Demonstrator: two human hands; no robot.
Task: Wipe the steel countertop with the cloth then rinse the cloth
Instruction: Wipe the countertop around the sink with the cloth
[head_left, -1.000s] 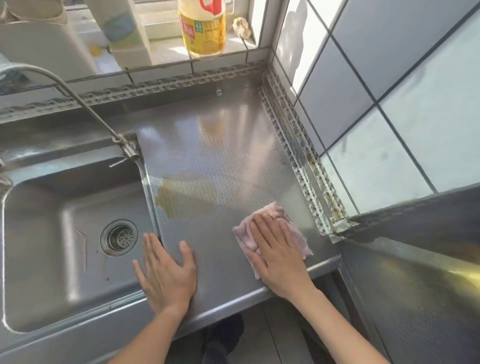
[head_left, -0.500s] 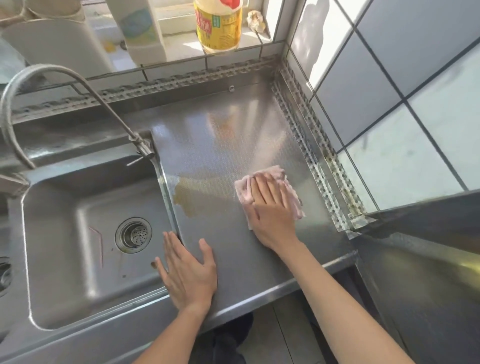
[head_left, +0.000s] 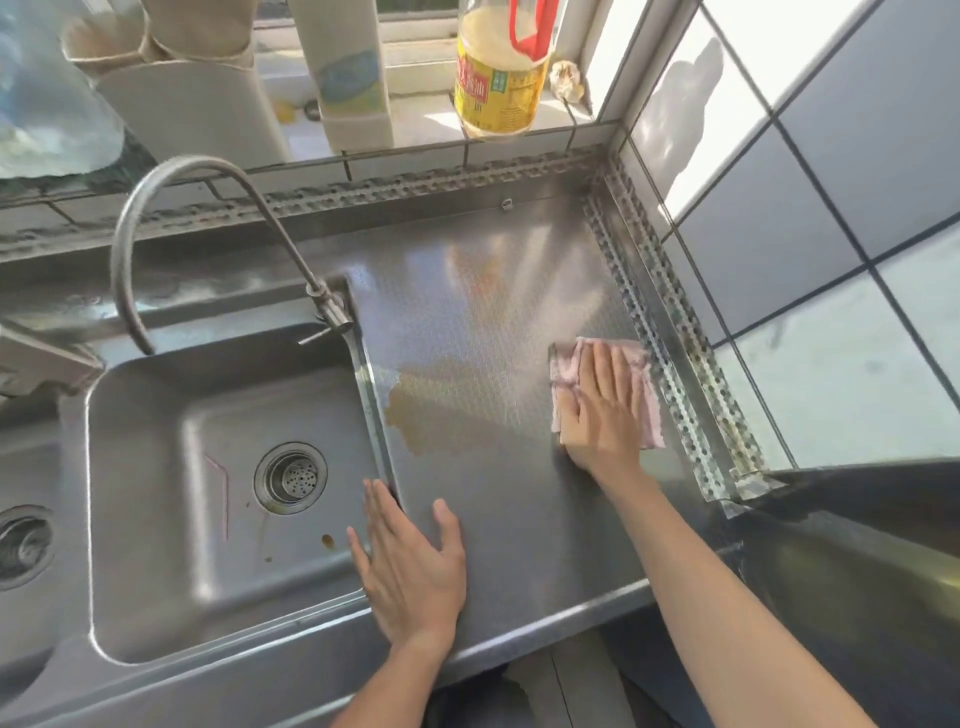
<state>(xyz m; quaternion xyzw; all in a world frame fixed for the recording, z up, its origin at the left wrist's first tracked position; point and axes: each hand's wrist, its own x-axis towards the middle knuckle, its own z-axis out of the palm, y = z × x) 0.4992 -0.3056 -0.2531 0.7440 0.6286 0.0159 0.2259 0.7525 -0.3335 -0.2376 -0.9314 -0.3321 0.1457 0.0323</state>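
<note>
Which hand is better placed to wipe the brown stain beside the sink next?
The right hand, probably. It already presses the pink cloth flat on the steel countertop, and the brown stain lies just to its left. The left hand is flat near the sink edge, without a cloth.

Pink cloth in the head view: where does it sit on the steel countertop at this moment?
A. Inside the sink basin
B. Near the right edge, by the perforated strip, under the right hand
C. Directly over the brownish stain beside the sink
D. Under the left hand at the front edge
B: the pink cloth lies pressed flat under the right hand next to the perforated strip, well right of the brownish stain.
</note>
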